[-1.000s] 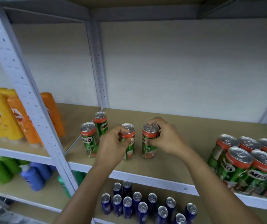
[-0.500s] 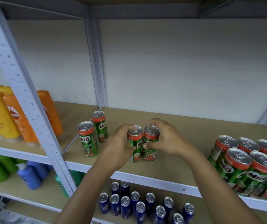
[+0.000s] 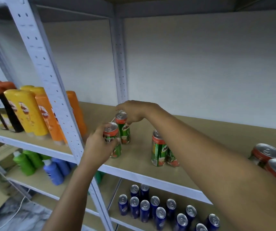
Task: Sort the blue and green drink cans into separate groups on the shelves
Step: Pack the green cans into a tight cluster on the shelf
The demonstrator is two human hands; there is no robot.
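Note:
My left hand [image 3: 99,144] grips the front green can [image 3: 113,140] near the left end of the brown shelf [image 3: 217,139]. Just behind it stands a second green can [image 3: 123,129], and my right hand [image 3: 134,110] rests on its top and far side. A pair of green cans [image 3: 160,149] stands together in the middle of the shelf, partly behind my right forearm. More green cans [image 3: 274,160] crowd the right edge. On the shelf below, several blue cans [image 3: 157,210] stand in a group.
A white perforated upright [image 3: 50,77] crosses in front at the left, and another post [image 3: 120,64] stands at the back. Yellow and orange bottles [image 3: 32,112] fill the left bay. Green and blue bottles [image 3: 38,164] stand below them. The white wall is close behind.
Both hands let go of the pair of cans in the middle and moved left to the two cans near the post. The camera has swung left and closer.

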